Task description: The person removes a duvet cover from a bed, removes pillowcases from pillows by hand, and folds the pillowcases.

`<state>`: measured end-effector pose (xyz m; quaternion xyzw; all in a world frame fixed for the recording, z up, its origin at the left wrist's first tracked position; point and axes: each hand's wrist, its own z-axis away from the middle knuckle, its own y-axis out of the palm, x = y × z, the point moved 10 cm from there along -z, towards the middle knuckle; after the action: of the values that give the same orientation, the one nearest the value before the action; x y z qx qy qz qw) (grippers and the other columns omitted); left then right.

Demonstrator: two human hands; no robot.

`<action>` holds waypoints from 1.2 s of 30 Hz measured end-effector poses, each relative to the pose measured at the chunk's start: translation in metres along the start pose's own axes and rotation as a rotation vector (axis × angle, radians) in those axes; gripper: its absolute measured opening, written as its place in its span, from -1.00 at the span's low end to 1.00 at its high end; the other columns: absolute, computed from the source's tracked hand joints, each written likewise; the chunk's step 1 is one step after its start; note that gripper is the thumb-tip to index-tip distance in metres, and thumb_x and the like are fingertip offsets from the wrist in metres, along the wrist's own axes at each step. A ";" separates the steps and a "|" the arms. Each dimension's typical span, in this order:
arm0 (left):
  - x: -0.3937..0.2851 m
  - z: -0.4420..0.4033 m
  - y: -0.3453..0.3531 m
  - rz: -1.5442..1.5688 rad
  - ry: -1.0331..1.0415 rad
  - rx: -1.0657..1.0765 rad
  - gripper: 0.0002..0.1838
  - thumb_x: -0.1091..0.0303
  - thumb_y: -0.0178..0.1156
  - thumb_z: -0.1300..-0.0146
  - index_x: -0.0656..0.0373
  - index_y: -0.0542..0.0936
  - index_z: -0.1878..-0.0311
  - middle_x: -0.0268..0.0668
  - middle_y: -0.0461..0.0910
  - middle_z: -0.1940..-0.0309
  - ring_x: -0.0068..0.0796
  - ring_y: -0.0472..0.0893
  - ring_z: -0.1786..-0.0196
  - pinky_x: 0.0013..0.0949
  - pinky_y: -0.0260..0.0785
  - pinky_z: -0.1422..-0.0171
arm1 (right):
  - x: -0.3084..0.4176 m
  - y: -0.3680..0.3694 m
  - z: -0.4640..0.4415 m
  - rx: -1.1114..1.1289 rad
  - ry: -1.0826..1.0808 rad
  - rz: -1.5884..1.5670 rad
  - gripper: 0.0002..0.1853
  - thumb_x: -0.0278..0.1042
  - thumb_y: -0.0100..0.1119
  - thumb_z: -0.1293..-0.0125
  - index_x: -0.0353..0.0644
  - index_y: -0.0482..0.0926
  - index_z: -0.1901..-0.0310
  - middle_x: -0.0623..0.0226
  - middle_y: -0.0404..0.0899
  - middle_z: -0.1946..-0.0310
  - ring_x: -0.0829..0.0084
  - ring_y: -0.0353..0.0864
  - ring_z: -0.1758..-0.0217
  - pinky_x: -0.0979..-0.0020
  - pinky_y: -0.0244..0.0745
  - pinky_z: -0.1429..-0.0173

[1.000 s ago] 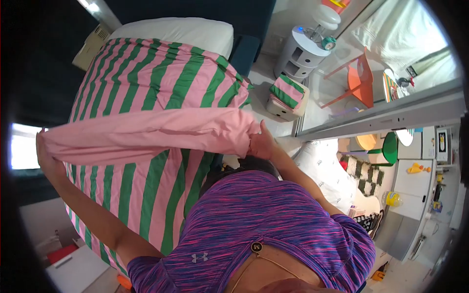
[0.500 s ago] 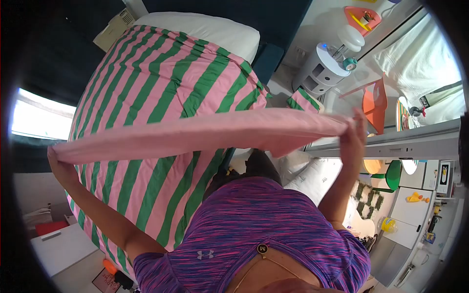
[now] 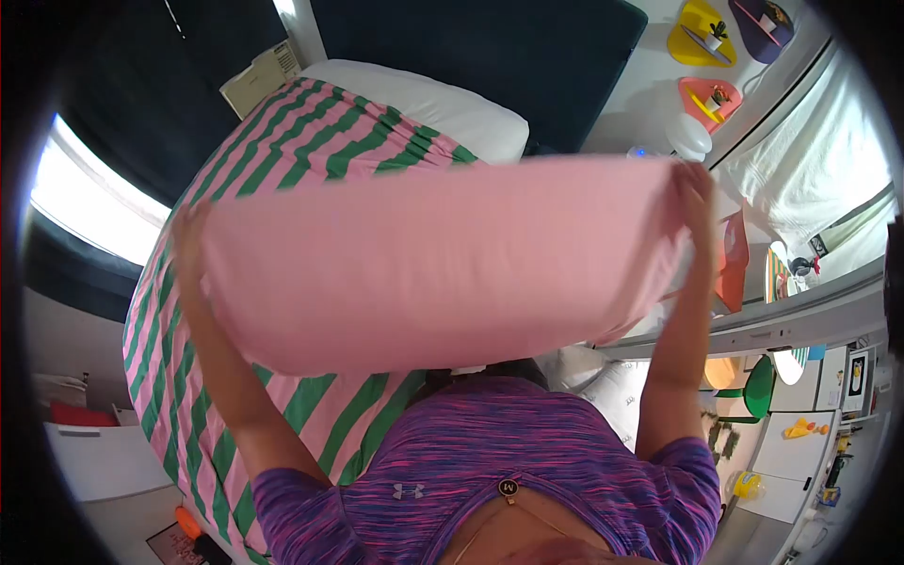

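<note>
A plain pink cloth [image 3: 433, 268], bed linen by its look, hangs stretched between my two hands and billows toward my body. My left hand [image 3: 191, 231] is closed on its upper left corner, slightly blurred. At the upper right corner, my right hand [image 3: 694, 188] grips the cloth with the fingers wrapped over its edge. Beneath it lies a bed covered by a pink and green striped duvet [image 3: 273, 151], partly hidden by the cloth. A white pillow [image 3: 424, 104] rests at the bed's head.
A dark headboard [image 3: 471, 47] stands behind the pillow. Small wall shelves [image 3: 711, 99] hold plants at the upper right. An orange bag-like object [image 3: 732, 264] is beyond my right arm. White patterned bedding [image 3: 612, 400] lies near my right side. A white cabinet [image 3: 108, 461] stands at left.
Both hands have risen, the left one also moving inward. The pink cloth has gone from a narrow band to a broad spread sheet covering more of the bed.
</note>
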<state>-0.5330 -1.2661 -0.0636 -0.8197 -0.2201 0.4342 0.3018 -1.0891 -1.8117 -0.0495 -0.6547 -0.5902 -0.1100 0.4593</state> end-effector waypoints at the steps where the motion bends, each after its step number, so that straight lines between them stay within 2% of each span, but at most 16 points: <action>1: -0.011 0.000 0.022 0.245 -0.229 -0.033 -0.66 0.16 0.07 -0.15 0.24 0.49 0.15 -0.17 0.51 0.17 -0.39 0.49 0.21 -0.39 0.29 0.10 | 0.004 0.026 -0.010 -0.074 -0.091 0.144 -0.76 -0.34 -0.01 -0.10 -0.39 0.46 0.33 -0.01 0.48 0.51 0.25 0.49 0.42 0.35 0.34 0.30; 3: -0.016 -0.035 0.056 0.208 -0.008 -0.138 -0.76 0.26 0.09 -0.13 0.20 0.50 0.21 -0.34 0.50 0.42 -0.49 0.42 0.43 -0.45 0.26 0.33 | -0.001 0.066 -0.015 -0.047 0.093 0.145 -0.72 -0.27 -0.01 -0.08 -0.35 0.51 0.33 0.07 0.51 0.53 0.30 0.47 0.50 0.38 0.34 0.34; 5: -0.080 -0.011 0.074 0.600 -0.135 0.088 -0.82 0.36 0.06 -0.11 0.16 0.51 0.22 -0.37 0.47 0.46 -0.57 0.39 0.46 -0.53 0.24 0.36 | 0.043 0.098 0.001 0.028 0.235 -0.061 -0.76 -0.29 0.01 -0.12 -0.34 0.51 0.35 0.42 0.41 0.60 0.64 0.32 0.56 0.54 0.24 0.48; 7: -0.148 0.004 0.097 0.575 0.144 0.402 -0.80 0.43 0.03 -0.06 0.18 0.50 0.21 -0.33 0.51 0.42 -0.58 0.45 0.39 -0.55 0.29 0.30 | 0.106 0.135 0.034 0.249 0.464 -0.181 -0.76 -0.28 -0.02 -0.13 -0.29 0.52 0.33 0.50 0.37 0.62 0.71 0.27 0.57 0.62 0.18 0.51; 9: -0.230 0.048 0.100 0.581 0.478 0.558 -0.79 0.47 0.02 -0.01 0.24 0.51 0.25 -0.28 0.52 0.39 -0.59 0.49 0.33 -0.51 0.32 0.25 | 0.154 0.180 0.048 0.468 0.255 -0.314 -0.77 -0.27 0.01 -0.13 -0.27 0.52 0.32 0.53 0.37 0.62 0.74 0.28 0.57 0.65 0.19 0.51; 14: -0.312 0.121 0.094 0.397 0.742 0.423 -0.84 0.51 0.07 0.07 0.29 0.53 0.36 -0.20 0.50 0.44 -0.32 0.52 0.39 -0.44 0.33 0.29 | 0.227 0.251 0.077 0.712 0.067 -0.875 -0.71 -0.24 0.01 -0.25 -0.33 0.50 0.18 0.38 0.50 0.49 0.62 0.46 0.40 0.53 0.41 0.31; 17: -0.296 0.100 0.093 0.483 0.496 0.416 -0.87 0.51 0.10 0.04 0.37 0.49 0.40 -0.19 0.47 0.48 -0.31 0.44 0.51 -0.38 0.27 0.41 | 0.229 0.245 0.057 0.715 -0.001 -0.790 -0.68 -0.20 0.11 -0.17 -0.28 0.50 0.16 0.32 0.51 0.32 0.50 0.45 0.19 0.44 0.35 0.10; 19: -0.289 0.086 0.084 0.562 0.506 0.380 -0.88 0.52 0.11 0.06 0.38 0.48 0.41 -0.20 0.46 0.49 -0.36 0.42 0.51 -0.41 0.26 0.41 | 0.246 0.232 0.039 0.476 -0.548 -0.332 -0.60 -0.12 0.20 -0.05 -0.22 0.51 0.14 0.19 0.39 0.06 0.28 0.30 -0.06 0.25 0.20 -0.11; 20: -0.286 0.078 0.078 0.644 0.512 0.356 -0.88 0.54 0.11 0.07 0.39 0.47 0.42 -0.20 0.45 0.51 -0.41 0.41 0.51 -0.44 0.24 0.42 | 0.238 0.245 0.035 0.479 -0.551 -0.342 -0.60 -0.12 0.20 -0.05 -0.22 0.51 0.14 0.19 0.39 0.06 0.28 0.30 -0.06 0.25 0.20 -0.11; 23: -0.293 0.059 0.043 0.855 0.606 0.293 -0.89 0.54 0.11 0.11 0.36 0.49 0.45 -0.22 0.45 0.47 -0.51 0.41 0.41 -0.50 0.23 0.35 | 0.204 0.327 0.058 0.819 -0.715 -0.132 -0.44 -0.01 0.26 0.06 -0.19 0.47 0.05 0.07 0.21 -0.14 0.14 0.03 -0.28 0.07 -0.14 -0.28; 25: -0.274 0.032 0.029 0.865 0.592 0.239 -0.87 0.52 0.08 0.16 0.37 0.49 0.48 -0.24 0.48 0.39 -0.51 0.42 0.37 -0.50 0.23 0.30 | 0.162 0.366 0.052 0.826 -0.731 -0.004 -0.45 0.04 0.25 0.08 -0.15 0.50 0.08 0.14 0.25 -0.10 0.13 0.06 -0.26 0.02 -0.14 -0.28; 27: -0.240 -0.004 0.024 0.966 0.311 0.102 -0.85 0.47 0.05 0.15 0.37 0.48 0.51 -0.31 0.48 0.42 -0.55 0.40 0.38 -0.53 0.23 0.28 | 0.141 0.377 0.024 0.834 -0.661 0.135 -0.51 0.09 0.21 0.06 -0.06 0.55 0.14 0.27 0.38 0.02 0.19 0.16 -0.21 -0.07 -0.16 -0.28; 29: -0.209 -0.055 0.036 0.623 0.333 0.014 -0.89 0.46 0.01 0.09 0.31 0.47 0.55 -0.43 0.40 0.54 -0.64 0.34 0.44 -0.57 0.18 0.33 | 0.118 0.382 -0.019 0.711 -0.664 0.237 -0.61 0.03 0.21 0.06 -0.03 0.59 0.24 0.33 0.46 0.14 0.26 0.27 -0.13 -0.05 -0.11 -0.26; 31: -0.155 -0.106 0.071 0.649 0.159 0.006 -0.87 0.44 -0.03 0.02 0.25 0.45 0.58 -0.51 0.29 0.63 -0.73 0.24 0.52 -0.59 0.08 0.42 | 0.111 0.375 -0.075 0.564 -0.716 0.300 -0.76 -0.13 0.21 0.07 -0.02 0.60 0.35 0.37 0.49 0.22 0.30 0.36 -0.03 -0.02 -0.02 -0.23; 33: -0.125 -0.137 0.091 0.648 0.099 0.038 -0.87 0.44 -0.03 0.00 0.23 0.44 0.60 -0.53 0.27 0.64 -0.75 0.20 0.54 -0.59 0.02 0.45 | 0.154 0.334 -0.118 0.298 -0.844 0.268 -0.87 -0.35 0.17 0.09 -0.04 0.58 0.41 0.40 0.52 0.31 0.33 0.43 0.08 0.04 0.09 -0.16; 36: -0.128 -0.155 0.091 0.661 0.034 -0.008 -0.87 0.45 -0.02 0.01 0.22 0.47 0.59 -0.55 0.25 0.66 -0.77 0.14 0.56 -0.61 -0.07 0.49 | 0.215 0.272 -0.147 0.034 -0.979 0.221 -0.85 -0.42 0.16 0.10 -0.07 0.57 0.40 0.45 0.54 0.23 0.40 0.44 0.04 0.14 0.13 -0.16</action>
<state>-0.4609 -1.4582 0.0165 -0.8551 0.0615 0.4939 0.1450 -0.7331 -1.7426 0.0513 -0.6805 -0.6653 0.2688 0.1481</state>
